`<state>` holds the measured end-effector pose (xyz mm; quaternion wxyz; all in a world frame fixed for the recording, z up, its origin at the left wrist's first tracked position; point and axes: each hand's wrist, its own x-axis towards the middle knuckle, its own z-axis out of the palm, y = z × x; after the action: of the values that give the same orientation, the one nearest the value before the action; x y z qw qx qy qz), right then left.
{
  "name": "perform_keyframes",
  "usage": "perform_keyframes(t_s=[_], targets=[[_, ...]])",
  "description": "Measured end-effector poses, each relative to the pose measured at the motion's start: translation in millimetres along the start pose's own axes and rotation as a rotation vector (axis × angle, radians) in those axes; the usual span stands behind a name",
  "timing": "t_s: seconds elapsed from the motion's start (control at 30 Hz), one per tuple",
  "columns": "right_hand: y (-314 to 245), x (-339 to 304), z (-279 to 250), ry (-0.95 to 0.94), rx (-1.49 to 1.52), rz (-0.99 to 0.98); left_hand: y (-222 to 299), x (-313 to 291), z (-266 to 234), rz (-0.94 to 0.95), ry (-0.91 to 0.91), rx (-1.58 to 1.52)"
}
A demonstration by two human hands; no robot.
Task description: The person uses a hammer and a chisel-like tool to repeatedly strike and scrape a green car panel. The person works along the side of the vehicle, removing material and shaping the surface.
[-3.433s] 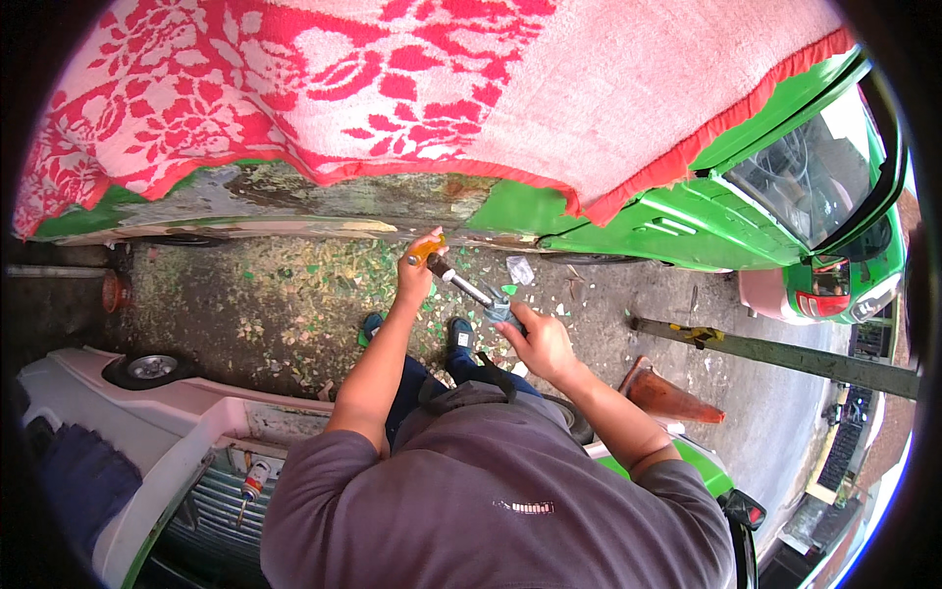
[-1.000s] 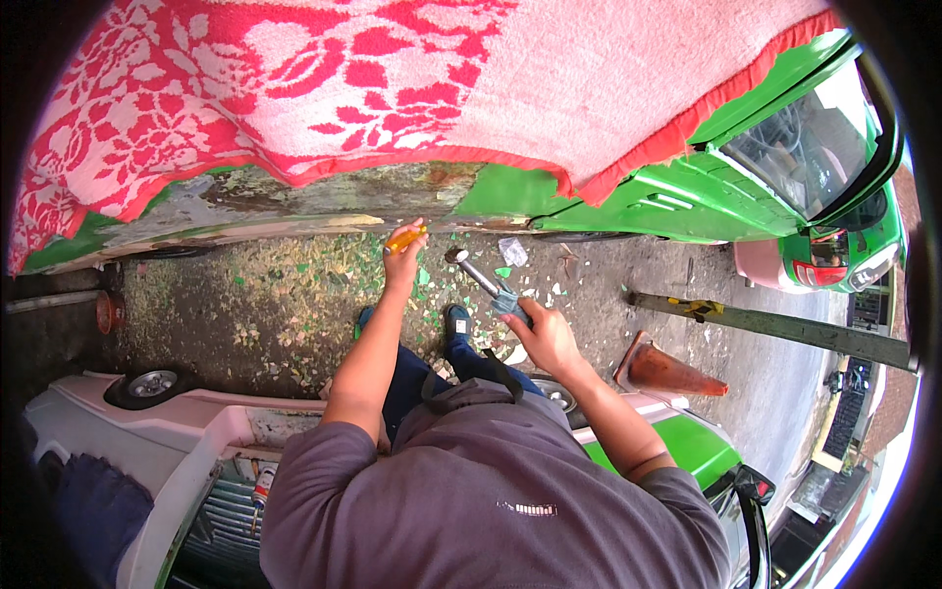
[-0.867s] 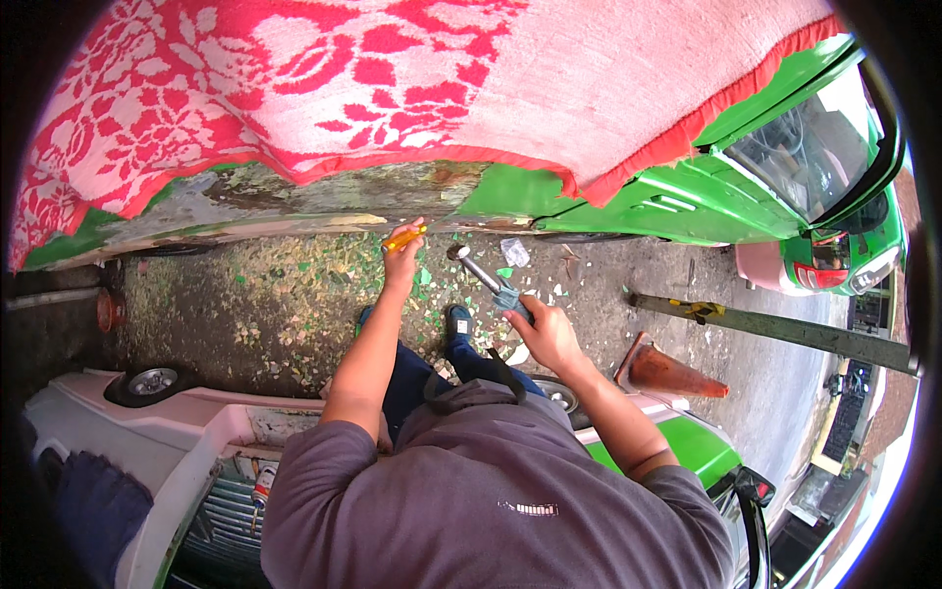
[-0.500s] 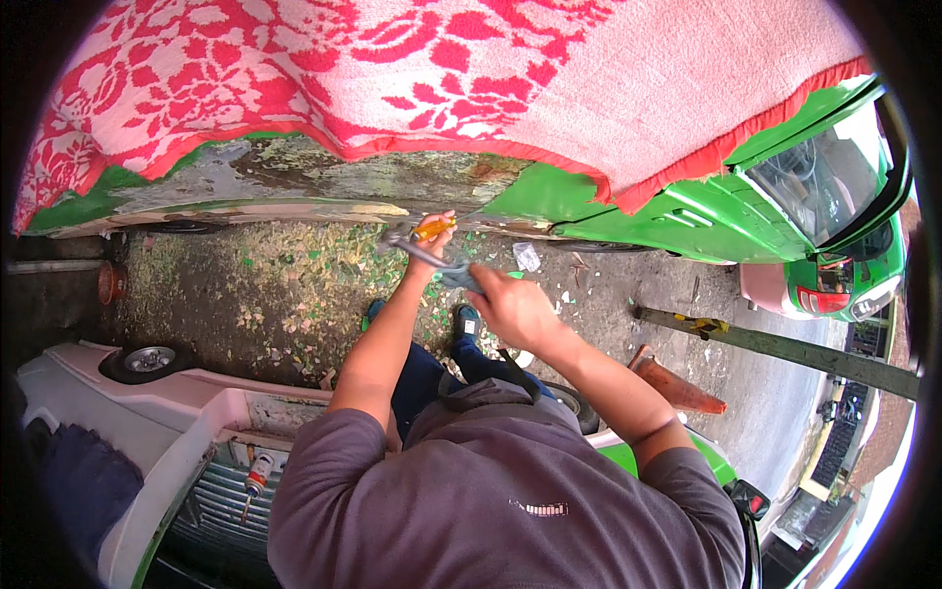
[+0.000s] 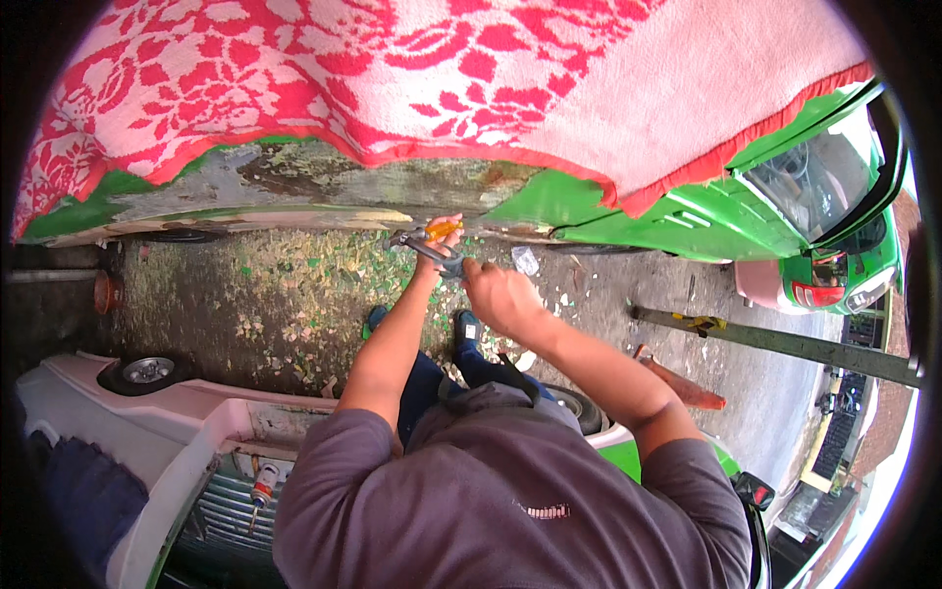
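My left hand [image 5: 442,241] is closed around an orange-handled tool [image 5: 444,230], just below the car's bare lower panel. The far end of that tool is too small to make out. In my right hand [image 5: 502,299] is what looks like a hammer with a grey metal head and shaft [image 5: 451,263]. Its head lies across my left hand, beside the orange handle; whether they touch I cannot tell. Behind both hands, the green car's lower side [image 5: 363,182] shows patchy, scraped paint, and a pink and red patterned blanket [image 5: 392,79] hangs over its upper part.
Paint flakes [image 5: 285,304] litter the ground by my feet. Behind me stands a pink and green car [image 5: 196,407] with a spray can [image 5: 263,486] on it. To the right are an orange cone [image 5: 687,383], a long post [image 5: 775,344] and another green vehicle [image 5: 824,280].
The hammer's shaft has swung slightly and my right hand has shifted a little up and left. My left hand has moved slightly right, still holding the orange-handled tool.
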<state>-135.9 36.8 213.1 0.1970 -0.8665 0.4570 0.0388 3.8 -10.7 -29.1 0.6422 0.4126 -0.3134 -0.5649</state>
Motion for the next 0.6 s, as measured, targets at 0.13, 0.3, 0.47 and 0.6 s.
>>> perform_keyframes(t_s=[0.13, 0.3, 0.47, 0.6], targets=[[-21.6, -13.5, -37.0, 0.083, 0.075, -0.069, -4.3, 4.7, 1.3, 0.027, 0.015, 0.008], [20.1, -3.2, -11.8, 0.003, -0.004, 0.055, -34.8, -22.4, 9.3, 0.067, -0.268, 0.103], [-0.7, -30.2, -40.7, 0.073, 0.151, 0.029, -39.0, -36.4, 25.3, -0.002, -0.048, -0.143], [5.8, -42.9, -44.8, 0.031, 0.227, 0.08, -5.7, -36.8, 27.8, 0.001, -0.007, -0.005]])
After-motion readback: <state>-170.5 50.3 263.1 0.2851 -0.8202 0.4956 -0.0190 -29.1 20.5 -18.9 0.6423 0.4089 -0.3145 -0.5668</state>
